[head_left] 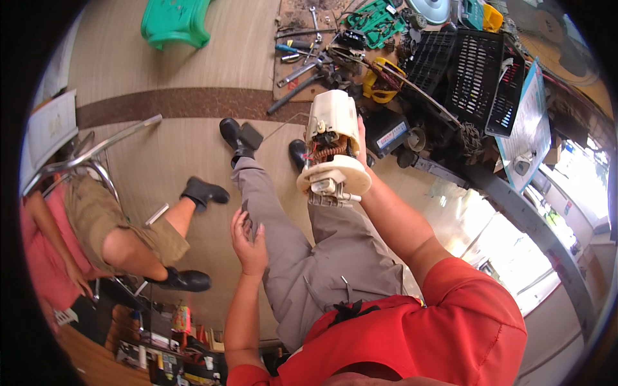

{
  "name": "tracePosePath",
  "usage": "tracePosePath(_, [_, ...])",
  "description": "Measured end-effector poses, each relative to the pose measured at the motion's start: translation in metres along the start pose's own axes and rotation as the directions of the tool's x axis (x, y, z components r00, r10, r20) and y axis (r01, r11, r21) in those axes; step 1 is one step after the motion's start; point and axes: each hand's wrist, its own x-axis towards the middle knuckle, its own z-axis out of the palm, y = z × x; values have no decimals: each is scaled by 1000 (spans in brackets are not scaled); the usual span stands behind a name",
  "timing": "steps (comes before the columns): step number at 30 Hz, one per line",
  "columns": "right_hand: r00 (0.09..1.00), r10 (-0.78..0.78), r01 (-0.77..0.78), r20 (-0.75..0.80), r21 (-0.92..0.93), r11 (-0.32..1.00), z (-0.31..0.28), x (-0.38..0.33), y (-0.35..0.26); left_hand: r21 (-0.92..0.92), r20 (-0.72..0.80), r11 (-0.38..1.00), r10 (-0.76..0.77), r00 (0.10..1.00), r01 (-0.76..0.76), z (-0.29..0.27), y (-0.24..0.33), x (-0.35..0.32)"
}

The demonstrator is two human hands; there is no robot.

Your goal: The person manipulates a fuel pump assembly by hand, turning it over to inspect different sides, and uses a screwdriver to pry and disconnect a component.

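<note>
My right hand (362, 149) grips the cream plastic cylindrical pump assembly (331, 151), fingers wrapped behind it; my left hand (248, 237) rests empty on my grey trouser leg (283, 238), fingers loosely curled.

pump housing (331, 138) cream-white, orange coil | stool (175, 22) green | trousers (302, 244) grey | shirt (418, 341) red

R hand (362, 145) grips cream pump assembly (331, 145) upright; L hand (248, 238) rests open on grey-trousered knee (270, 219).
</note>
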Motion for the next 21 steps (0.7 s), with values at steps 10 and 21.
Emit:
tracePosePath(10, [972,-211,205,100,67,976,120,96,12,35,272,999,-8,962,-2,-107,69,143])
tracePosePath(21, [929,-358,368,-88,293,882,163,176,-19,514,405,832,-21,914,-208,-94,180,323])
